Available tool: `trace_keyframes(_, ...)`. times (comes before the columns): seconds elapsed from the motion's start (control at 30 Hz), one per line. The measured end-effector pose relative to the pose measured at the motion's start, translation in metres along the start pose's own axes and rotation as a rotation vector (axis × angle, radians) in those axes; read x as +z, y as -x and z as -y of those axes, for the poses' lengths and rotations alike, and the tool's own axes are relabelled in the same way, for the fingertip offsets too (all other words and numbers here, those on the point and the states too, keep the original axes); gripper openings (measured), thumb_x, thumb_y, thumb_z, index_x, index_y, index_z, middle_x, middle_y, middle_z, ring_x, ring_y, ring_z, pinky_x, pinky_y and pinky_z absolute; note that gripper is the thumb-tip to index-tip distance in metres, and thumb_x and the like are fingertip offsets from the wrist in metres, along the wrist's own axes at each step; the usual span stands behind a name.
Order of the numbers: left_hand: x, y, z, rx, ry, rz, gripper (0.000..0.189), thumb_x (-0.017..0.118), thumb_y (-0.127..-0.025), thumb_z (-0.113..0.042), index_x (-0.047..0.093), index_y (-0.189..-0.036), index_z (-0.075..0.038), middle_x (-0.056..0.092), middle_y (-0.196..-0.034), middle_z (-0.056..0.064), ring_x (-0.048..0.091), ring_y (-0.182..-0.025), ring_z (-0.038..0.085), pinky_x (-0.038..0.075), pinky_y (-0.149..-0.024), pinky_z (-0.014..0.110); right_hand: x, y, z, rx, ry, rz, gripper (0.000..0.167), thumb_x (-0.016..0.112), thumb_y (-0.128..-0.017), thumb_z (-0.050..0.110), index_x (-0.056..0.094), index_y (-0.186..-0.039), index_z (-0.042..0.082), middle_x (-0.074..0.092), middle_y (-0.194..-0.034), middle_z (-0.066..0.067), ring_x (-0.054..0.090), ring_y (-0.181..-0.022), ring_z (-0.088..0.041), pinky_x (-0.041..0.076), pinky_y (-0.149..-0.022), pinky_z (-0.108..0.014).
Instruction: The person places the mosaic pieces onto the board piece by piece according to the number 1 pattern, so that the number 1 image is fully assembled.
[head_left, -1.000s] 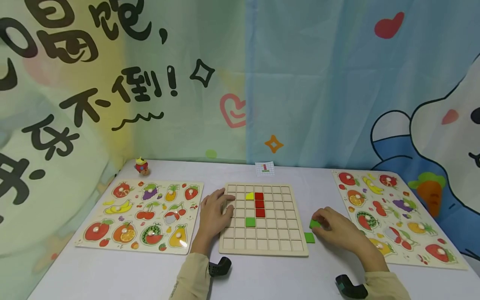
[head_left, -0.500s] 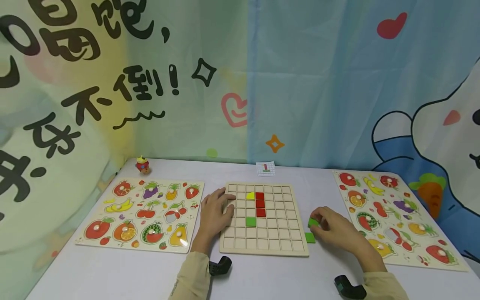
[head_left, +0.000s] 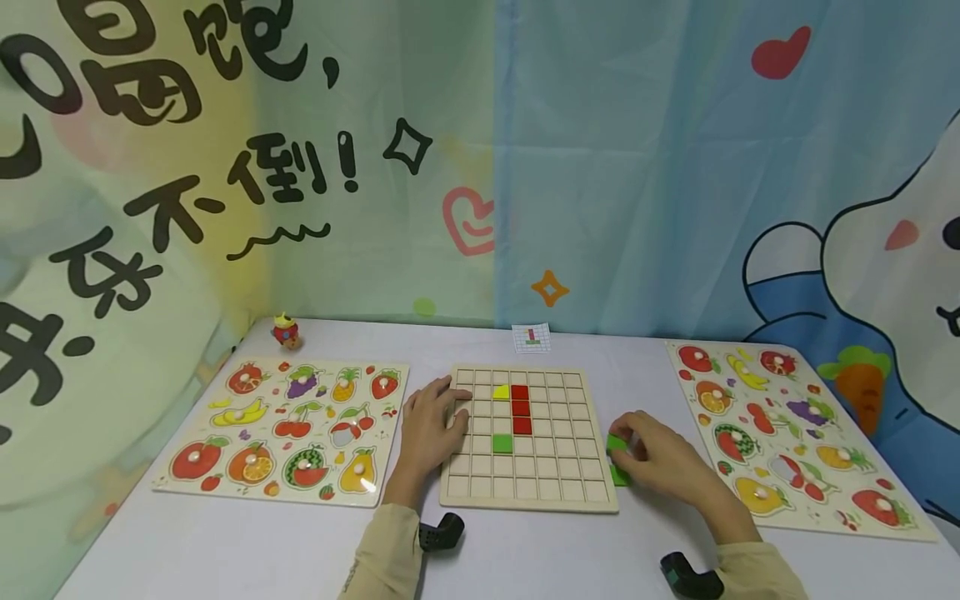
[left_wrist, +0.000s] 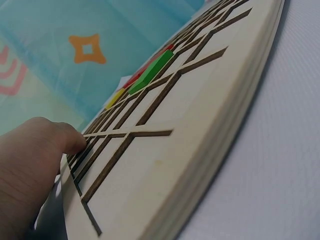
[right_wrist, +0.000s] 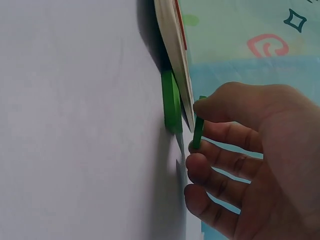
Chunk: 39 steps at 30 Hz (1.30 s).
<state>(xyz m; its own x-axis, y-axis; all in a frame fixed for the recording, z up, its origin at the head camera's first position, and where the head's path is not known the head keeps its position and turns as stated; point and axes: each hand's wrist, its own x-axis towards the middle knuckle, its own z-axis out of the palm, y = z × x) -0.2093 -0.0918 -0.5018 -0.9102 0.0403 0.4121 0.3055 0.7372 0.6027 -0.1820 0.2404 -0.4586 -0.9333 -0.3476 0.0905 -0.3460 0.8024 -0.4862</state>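
Note:
A wooden grid board (head_left: 555,467) lies on the table in the head view. Set in it are a yellow piece (head_left: 501,392) with a slanted side, a column of red squares (head_left: 521,409) and a green square (head_left: 502,443). My left hand (head_left: 431,425) rests on the board's left edge, and its thumb lies over the grid in the left wrist view. Between thumb and fingers, my right hand (head_left: 660,458) pinches a green square tile (right_wrist: 199,131) just off the board's right edge. A second green tile (right_wrist: 172,102) lies against that edge, partly behind the hand in the head view.
Fruit knob puzzles lie on both sides, one left (head_left: 255,450) and one right (head_left: 817,500). Behind the board stands a small pattern card (head_left: 531,337). A toy figure (head_left: 285,332) is at the back left, in front of a printed curtain (head_left: 622,167).
My right hand has moved slightly left with the pinched green tile, closer to the board and over the other green tile. The left hand has stayed in place.

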Motion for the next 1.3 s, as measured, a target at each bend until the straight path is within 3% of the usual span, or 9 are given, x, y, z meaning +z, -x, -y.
trace_keyframes(1.3,0.002,0.0,0.001,0.01,-0.01,-0.015,0.023,0.06,-0.083,-0.018,0.07,-0.105,-0.017,0.055,-0.133,0.015,0.047,-0.129,0.031,0.027,-0.107,0.056,0.019,-0.02,0.052,-0.094,-0.067,0.001,0.028,0.071,-0.083,0.021,0.061,-0.109,0.015,0.059,-0.099,0.006,0.046,-0.065,0.0,0.041,-0.055,-0.019)
